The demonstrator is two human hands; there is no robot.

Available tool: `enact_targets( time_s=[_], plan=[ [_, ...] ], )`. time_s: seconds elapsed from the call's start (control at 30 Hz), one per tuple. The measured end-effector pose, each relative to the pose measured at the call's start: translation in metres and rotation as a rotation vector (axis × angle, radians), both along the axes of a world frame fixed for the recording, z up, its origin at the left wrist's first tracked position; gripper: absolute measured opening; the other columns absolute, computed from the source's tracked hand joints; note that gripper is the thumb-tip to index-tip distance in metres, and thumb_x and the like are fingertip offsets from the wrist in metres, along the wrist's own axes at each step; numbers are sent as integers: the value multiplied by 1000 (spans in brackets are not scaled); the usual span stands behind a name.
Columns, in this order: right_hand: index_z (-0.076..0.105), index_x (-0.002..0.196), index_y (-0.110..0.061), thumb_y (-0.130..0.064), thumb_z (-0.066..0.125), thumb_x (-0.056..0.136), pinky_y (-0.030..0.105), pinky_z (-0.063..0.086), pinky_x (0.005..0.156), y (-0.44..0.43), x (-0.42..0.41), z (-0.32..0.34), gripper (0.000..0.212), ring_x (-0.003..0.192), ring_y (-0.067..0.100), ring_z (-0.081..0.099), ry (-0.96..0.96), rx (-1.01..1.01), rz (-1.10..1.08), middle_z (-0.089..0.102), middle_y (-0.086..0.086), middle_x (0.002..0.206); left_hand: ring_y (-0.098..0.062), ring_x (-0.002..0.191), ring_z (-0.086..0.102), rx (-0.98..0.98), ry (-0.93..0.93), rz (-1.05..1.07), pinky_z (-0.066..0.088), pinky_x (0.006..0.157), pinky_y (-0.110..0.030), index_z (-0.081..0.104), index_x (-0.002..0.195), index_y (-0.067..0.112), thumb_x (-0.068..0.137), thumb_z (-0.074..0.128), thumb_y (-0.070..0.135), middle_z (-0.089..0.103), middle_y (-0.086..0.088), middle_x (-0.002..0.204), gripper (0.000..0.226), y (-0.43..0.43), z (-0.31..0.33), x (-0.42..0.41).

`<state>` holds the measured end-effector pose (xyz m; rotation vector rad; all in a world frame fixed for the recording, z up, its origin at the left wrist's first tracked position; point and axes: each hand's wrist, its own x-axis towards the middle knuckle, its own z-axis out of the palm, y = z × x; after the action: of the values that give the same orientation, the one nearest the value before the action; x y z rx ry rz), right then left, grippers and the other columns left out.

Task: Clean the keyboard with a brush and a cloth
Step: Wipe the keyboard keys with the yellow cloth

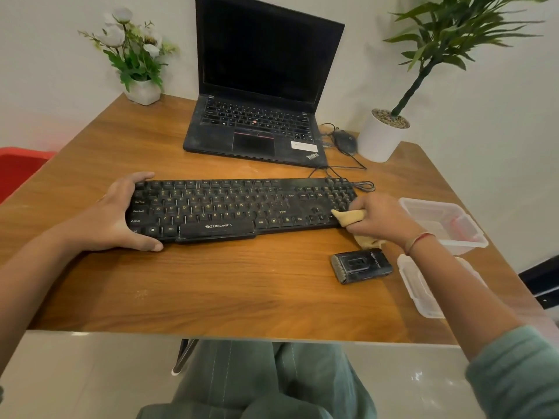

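A black Zebronics keyboard [239, 207] lies flat across the middle of the wooden table [211, 291]. My left hand [121, 213] grips its left end, thumb on the front edge and fingers over the back edge. My right hand [378, 217] holds a bunched yellow-tan cloth [348, 217] and presses a corner of it against the keyboard's right end near the number pad. A small black brush [361, 267] with pale bristles at its left end lies on the table in front of the keyboard's right end, below my right wrist.
An open black laptop [260, 95] stands behind the keyboard, with a black mouse [344, 141] and cables to its right. A clear plastic box [441, 222] and its lid [423, 291] sit at the right edge. Potted plants [384, 137] [139, 65] occupy both back corners.
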<state>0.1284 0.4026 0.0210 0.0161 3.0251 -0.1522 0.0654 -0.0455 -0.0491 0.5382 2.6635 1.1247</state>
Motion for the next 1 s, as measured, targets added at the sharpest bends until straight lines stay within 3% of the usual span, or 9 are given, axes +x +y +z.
enact_targets(
  time_s=[0.17,0.23,0.3,0.47,0.57,0.77,1.0],
  plan=[
    [63,64,-26,-27,75,73,29,46,56,-7,0,-3,15,72,14,59,-16,-98,-42,61,-6,68,-10,120,31,-13,13,8,29,103,-33,18,121,67,23,81,63,25,11,132,117,-1,-1,-1],
    [67,76,-21,-25,75,74,27,44,59,7,1,1,9,78,16,59,-35,-52,-125,63,-1,77,-10,120,31,-9,8,3,30,102,-34,17,120,69,20,82,66,25,11,132,119,-2,-2,-2],
    [68,91,-15,-25,74,75,26,41,58,20,1,8,20,80,17,57,-19,43,-204,63,3,85,-10,119,31,8,-10,-1,31,101,-36,17,119,71,14,82,75,26,12,132,124,-5,-3,-4],
    [68,101,-13,-19,69,81,29,43,67,30,-17,37,20,83,23,58,279,-193,-377,64,10,93,-18,121,37,29,0,-32,34,102,-42,18,123,73,13,81,79,30,9,133,126,-23,-9,-12],
    [70,90,-13,-17,62,83,30,42,63,33,-40,35,11,76,24,58,374,-127,-426,62,7,82,-20,121,38,51,17,-40,35,100,-43,19,124,72,14,81,80,31,6,134,126,-26,-14,-14],
    [70,96,-18,-19,65,83,29,46,64,17,-59,1,13,78,22,59,203,-68,-376,62,4,85,-21,121,40,51,51,-4,36,102,-47,18,126,70,14,80,80,32,8,132,129,-29,-27,-20],
    [72,102,-21,-12,59,87,22,33,49,22,-29,-2,22,66,15,54,40,-11,-234,56,-4,68,-22,118,46,70,46,32,42,97,-48,24,131,62,14,90,68,38,13,130,134,-39,-45,-35]
  ],
)
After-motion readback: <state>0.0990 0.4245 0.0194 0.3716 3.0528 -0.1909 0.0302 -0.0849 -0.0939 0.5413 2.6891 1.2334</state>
